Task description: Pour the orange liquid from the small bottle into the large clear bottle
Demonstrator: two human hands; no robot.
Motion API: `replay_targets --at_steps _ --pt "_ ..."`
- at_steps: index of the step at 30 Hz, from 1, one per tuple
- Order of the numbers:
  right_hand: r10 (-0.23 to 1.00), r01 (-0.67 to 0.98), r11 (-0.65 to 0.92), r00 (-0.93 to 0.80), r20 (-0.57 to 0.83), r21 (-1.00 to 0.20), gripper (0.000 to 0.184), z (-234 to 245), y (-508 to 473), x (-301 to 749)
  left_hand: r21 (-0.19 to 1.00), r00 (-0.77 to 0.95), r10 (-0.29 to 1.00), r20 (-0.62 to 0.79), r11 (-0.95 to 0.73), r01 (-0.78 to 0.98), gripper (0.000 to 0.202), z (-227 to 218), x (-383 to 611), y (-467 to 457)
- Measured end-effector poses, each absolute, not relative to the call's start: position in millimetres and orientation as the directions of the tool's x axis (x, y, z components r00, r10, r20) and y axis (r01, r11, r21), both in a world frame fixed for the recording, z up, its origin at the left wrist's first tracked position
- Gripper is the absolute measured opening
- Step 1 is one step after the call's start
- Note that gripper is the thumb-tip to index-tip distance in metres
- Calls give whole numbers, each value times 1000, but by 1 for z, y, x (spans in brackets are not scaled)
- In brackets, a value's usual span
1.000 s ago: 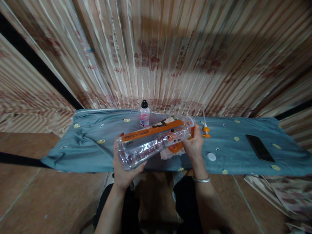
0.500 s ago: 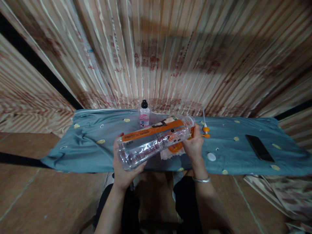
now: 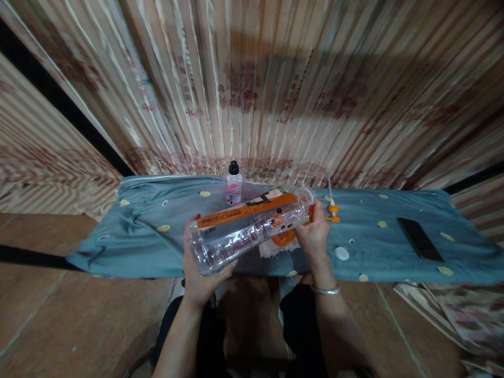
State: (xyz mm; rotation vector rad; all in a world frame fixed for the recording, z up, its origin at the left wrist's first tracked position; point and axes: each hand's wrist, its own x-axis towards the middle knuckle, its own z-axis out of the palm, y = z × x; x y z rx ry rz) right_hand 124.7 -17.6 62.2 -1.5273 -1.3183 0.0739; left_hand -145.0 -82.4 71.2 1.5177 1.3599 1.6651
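Next to nothing has moved since half a second ago: the clear plastic bottle [image 3: 232, 241] keeps the same slant, and both hands stay put. It is glossy, rounded and ridged, banded with an orange label [image 3: 248, 214], held above the tabletop with its mouth to the right. The left hand [image 3: 201, 278] has its grip curved widely around the base. The right hand [image 3: 314, 231] is curled beside the neck, near something orange; how closed its grip is, and on what, I cannot tell. Under the bottle, a translucent orange container [image 3: 284, 240] shows over frayed white tissue [image 3: 273, 250]. A black-capped small bottle [image 3: 233, 190], an orange-collared pump [image 3: 333, 210], a flat white disc [image 3: 342, 253] and a slim dark phone [image 3: 420, 240] rest on the wrinkled teal cloth covering the tabletop [image 3: 378, 247].
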Motion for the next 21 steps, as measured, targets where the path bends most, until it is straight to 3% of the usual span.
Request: replay_targets --at_steps 21 --pt "755 658 185 380 534 -730 60 62 -18 126 898 -248 870 426 -372 236 100 66 -145 -82"
